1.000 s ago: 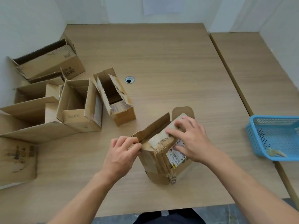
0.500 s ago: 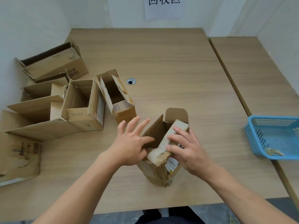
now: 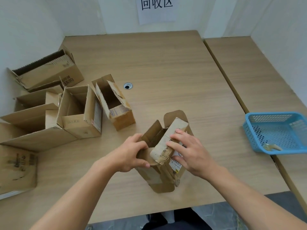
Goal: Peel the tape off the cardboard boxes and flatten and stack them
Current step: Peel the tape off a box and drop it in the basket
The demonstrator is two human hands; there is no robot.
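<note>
Box in hand: a small cardboard box (image 3: pixel 163 156) stood on end on the counter (image 3: pixel 166 63), near its front edge, directly before the person. Its upper flaps were open; a printed label showed on its right face.
Left hand (image 3: pixel 127 155): grip clenched on the box's near-left flap, thumb across the front edge.
Right hand (image 3: pixel 189 153): fingers spread and pressed on the folded top flap and label side, steadying the box; a bearing grip, not a full clench.
Tape on this box: pale strips appeared to remain on the lower front face. Whether any had been lifted could not be told.
Flattened stock: one flat brown piece (image 3: pixel 16 170) lay at the counter's left front edge. It was judged to be the start of the stack.
Boxes outstanding: a cluster of open boxes (image 3: pixel 79 113) stood at the left, still in box form, with one long box (image 3: pixel 48 70) behind them against the wall.
Waste basket: a blue basket (image 3: pixel 275 131) sat on the adjoining counter at the right, holding a small pale scrap, possibly tape.
Assessment: early stage. The box in hand was not yet flattened, and most of the work was judged to remain.
</note>
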